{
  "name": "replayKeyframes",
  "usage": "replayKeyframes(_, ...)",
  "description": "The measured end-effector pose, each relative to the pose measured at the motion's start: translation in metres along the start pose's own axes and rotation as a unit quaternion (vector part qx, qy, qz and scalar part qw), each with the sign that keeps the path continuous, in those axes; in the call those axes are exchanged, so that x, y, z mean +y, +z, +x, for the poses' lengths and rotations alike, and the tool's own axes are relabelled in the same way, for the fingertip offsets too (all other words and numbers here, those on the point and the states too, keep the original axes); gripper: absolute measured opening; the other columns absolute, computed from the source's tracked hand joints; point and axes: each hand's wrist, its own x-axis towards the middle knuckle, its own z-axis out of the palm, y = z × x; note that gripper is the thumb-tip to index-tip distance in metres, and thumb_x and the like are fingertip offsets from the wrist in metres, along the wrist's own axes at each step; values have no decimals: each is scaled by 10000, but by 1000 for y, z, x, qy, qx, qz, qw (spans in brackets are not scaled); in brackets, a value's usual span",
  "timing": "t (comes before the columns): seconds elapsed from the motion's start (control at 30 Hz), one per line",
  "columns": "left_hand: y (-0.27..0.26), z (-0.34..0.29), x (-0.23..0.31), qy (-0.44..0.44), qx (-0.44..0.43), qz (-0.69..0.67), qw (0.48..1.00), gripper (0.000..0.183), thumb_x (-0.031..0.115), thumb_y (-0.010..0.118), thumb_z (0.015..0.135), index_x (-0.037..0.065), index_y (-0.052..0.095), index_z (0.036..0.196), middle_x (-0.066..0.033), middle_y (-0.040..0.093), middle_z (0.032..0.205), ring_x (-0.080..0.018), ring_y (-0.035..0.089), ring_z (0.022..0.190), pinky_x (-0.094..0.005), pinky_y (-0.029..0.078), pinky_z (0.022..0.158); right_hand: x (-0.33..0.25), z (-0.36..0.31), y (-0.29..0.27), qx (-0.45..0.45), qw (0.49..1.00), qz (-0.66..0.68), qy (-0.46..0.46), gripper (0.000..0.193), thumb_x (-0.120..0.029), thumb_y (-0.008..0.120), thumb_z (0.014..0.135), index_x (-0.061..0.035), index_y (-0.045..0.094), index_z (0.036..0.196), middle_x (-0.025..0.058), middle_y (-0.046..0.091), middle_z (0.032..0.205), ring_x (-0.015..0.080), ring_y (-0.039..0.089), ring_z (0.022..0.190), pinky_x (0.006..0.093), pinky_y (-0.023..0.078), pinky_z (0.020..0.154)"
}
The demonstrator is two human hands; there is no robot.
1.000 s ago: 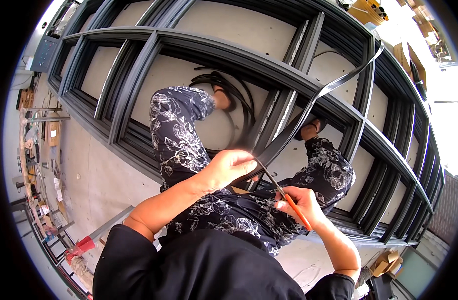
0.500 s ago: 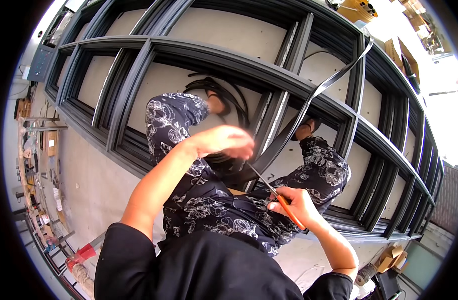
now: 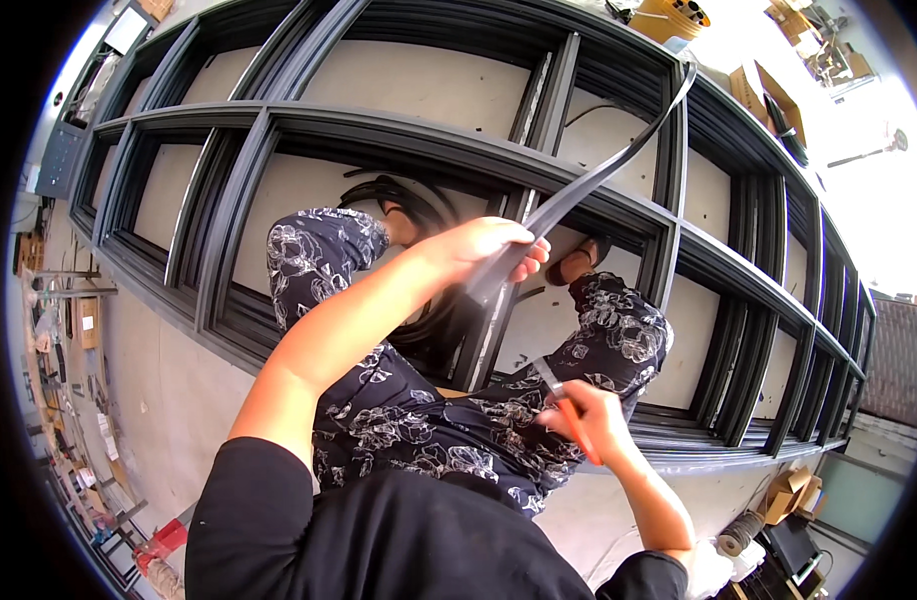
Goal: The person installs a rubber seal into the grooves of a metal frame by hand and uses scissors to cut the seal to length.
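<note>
Above the open bays of a dark frame (image 3: pixel 379 122), a black strip (image 3: pixel 594 180) is gripped by the left hand (image 3: pixel 499 245), its near end blurred, its far part stretched toward the frame's upper edge. An orange-handled tool (image 3: pixel 578 428) is grasped in the right hand (image 3: pixel 601 412), its metal tip set apart from the strip. Between both hands, open room is left over the floor (image 3: pixel 539 325).

Watching remotely, I count one left hand (image 3: pixel 504 248), one right hand (image 3: pixel 596 412), one orange-handled tool (image 3: pixel 576 425), one held black strip (image 3: pixel 591 182), two feet (image 3: pixel 403 226), two patterned trouser legs (image 3: pixel 314 250) and one yellow bucket (image 3: pixel 667 22).
</note>
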Motion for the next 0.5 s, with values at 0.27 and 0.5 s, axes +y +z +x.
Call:
replayKeyframes(0.27, 79, -23, -63, -128, -315, -462, 819, 377, 336, 458, 1022, -14, 542, 1134, 40, 432, 661, -71, 464, 562, -221, 415, 517, 25, 21, -26, 260, 857, 438, 78, 235, -241, 530, 989, -23, 542, 1077, 122, 666, 781, 145, 591, 588, 242, 470, 533)
replayKeyframes(0.5, 147, -46, -104, -220, -430, -443, 755, 371, 313, 364, 1040, 36, 504, 836, 12, 416, 465, -86, 401, 325, -208, 309, 288, 42, 31, 8, 128, 722, 678, -44, 476, -472, 418, 1013, -46, 544, 1184, 152, 691, 976, 204, 642, 803, 320, 531, 722)
